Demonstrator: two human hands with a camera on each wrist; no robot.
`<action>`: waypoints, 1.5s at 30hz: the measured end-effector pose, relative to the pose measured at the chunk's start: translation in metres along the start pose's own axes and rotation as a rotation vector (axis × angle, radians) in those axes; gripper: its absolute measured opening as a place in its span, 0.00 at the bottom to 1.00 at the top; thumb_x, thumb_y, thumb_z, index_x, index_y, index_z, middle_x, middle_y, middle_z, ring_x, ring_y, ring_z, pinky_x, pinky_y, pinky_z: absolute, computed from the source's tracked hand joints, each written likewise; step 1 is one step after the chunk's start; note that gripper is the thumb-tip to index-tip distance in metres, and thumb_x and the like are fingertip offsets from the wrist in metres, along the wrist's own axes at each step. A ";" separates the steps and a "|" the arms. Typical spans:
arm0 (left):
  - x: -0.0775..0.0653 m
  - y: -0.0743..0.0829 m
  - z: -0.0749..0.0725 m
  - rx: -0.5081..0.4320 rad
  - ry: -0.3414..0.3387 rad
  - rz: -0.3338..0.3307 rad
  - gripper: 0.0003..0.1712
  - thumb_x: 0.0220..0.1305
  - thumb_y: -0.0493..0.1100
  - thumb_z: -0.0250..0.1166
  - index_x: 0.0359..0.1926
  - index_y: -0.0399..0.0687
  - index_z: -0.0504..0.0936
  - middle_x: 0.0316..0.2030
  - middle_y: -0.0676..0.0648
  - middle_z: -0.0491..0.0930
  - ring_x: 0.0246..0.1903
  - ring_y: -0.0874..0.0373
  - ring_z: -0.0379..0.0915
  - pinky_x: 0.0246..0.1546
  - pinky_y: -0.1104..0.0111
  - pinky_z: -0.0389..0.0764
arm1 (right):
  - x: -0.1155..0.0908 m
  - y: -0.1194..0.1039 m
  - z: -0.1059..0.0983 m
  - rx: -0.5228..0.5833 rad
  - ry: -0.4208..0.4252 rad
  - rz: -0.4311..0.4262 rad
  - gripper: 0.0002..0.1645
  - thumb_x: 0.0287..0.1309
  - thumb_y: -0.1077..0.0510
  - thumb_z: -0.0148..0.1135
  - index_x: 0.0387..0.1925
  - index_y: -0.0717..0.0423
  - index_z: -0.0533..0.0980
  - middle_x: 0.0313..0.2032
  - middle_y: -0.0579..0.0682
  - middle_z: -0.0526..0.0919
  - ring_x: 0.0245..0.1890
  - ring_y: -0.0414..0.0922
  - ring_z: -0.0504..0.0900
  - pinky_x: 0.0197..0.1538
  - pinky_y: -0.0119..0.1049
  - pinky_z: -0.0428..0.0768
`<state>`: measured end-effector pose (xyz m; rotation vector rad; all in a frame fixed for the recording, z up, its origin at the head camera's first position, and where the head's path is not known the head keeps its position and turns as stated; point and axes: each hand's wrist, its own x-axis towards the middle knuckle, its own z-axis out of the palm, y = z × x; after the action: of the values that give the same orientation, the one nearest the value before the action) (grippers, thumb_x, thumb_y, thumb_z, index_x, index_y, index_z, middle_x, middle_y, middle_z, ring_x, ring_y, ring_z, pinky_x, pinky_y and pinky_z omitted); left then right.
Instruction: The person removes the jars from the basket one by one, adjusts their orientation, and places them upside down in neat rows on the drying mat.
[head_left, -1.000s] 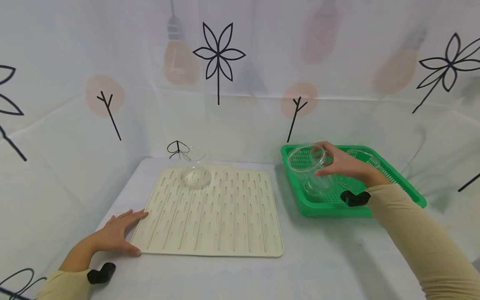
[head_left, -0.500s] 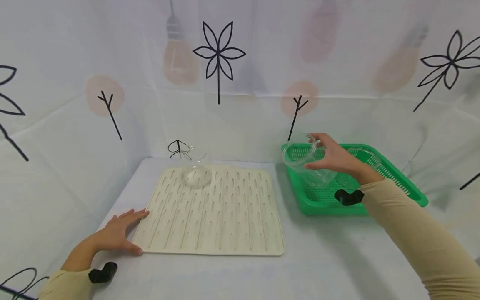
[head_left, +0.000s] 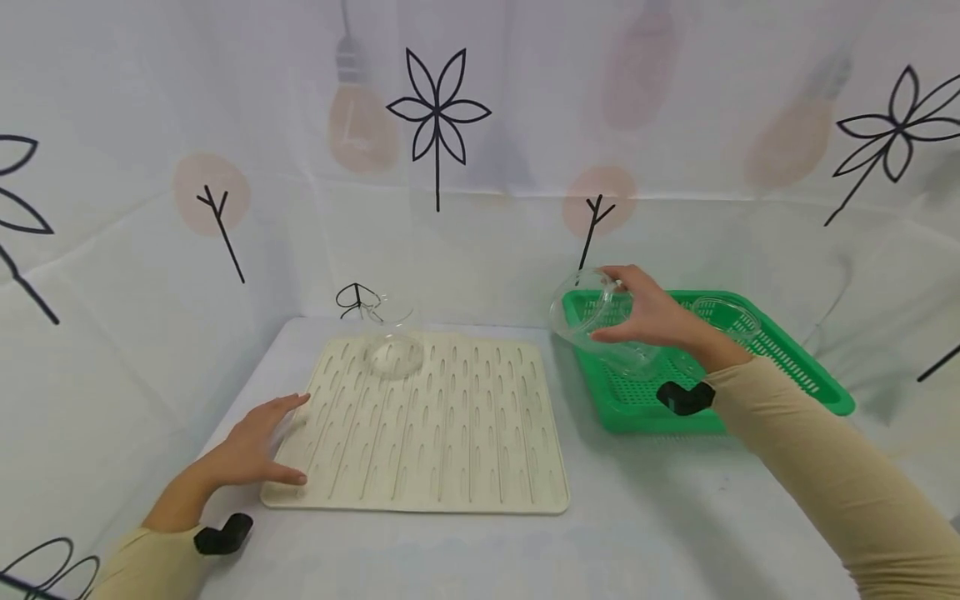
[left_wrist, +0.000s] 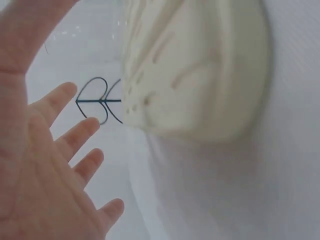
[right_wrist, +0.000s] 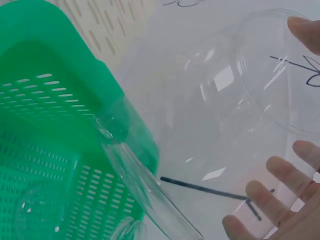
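My right hand [head_left: 652, 312] grips a clear, rimmed container [head_left: 576, 327] above the left side of a green basket [head_left: 663, 422]. The container is tilted, its wide rim toward the left. In the right wrist view, thumb and fingers span the container [right_wrist: 215, 95] near its rim. My left hand [head_left: 243, 450] has its fingers spread over the left edge of a cream ridged mat [head_left: 442, 425]. Whether it touches the mat cannot be told from the head view; in the left wrist view the fingertips [left_wrist: 87, 135] appear apart from it. Another clear container [head_left: 393, 357] stands on the mat's back left.
At least one more clear container [head_left: 723, 321] sits in the basket, partly behind my right arm. A white cloth [head_left: 420, 554] covers the table under mat and basket. Behind stands a white curtain [head_left: 495, 250] printed with plants and bulbs.
My right hand has moved left with the container, which has tipped further to the left. My left hand has shifted up and right from the mat's left edge to over it.
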<state>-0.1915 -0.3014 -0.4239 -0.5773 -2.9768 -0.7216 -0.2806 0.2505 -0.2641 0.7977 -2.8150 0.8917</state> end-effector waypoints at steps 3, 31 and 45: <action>0.008 0.007 0.000 -0.023 0.030 -0.006 0.67 0.30 0.66 0.76 0.69 0.44 0.55 0.65 0.32 0.54 0.63 0.32 0.44 0.54 0.36 0.51 | 0.002 -0.003 0.001 -0.022 0.002 -0.011 0.55 0.43 0.51 0.74 0.68 0.60 0.53 0.61 0.63 0.59 0.55 0.60 0.61 0.51 0.61 0.65; 0.077 0.081 0.016 -0.214 0.177 0.105 0.66 0.32 0.55 0.80 0.71 0.51 0.51 0.67 0.43 0.50 0.66 0.43 0.43 0.56 0.39 0.57 | 0.019 -0.024 0.022 -0.128 0.013 -0.069 0.57 0.36 0.47 0.78 0.66 0.57 0.59 0.54 0.60 0.65 0.53 0.59 0.63 0.50 0.60 0.66; 0.107 0.114 0.028 -0.292 0.212 0.211 0.64 0.35 0.55 0.79 0.71 0.54 0.51 0.67 0.46 0.51 0.66 0.47 0.45 0.58 0.43 0.58 | 0.033 -0.044 0.040 -0.118 0.002 -0.133 0.57 0.33 0.44 0.78 0.65 0.55 0.61 0.53 0.57 0.67 0.54 0.56 0.63 0.49 0.58 0.61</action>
<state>-0.2482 -0.1579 -0.3871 -0.7593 -2.5863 -1.1258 -0.2837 0.1824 -0.2672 0.9529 -2.7441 0.6988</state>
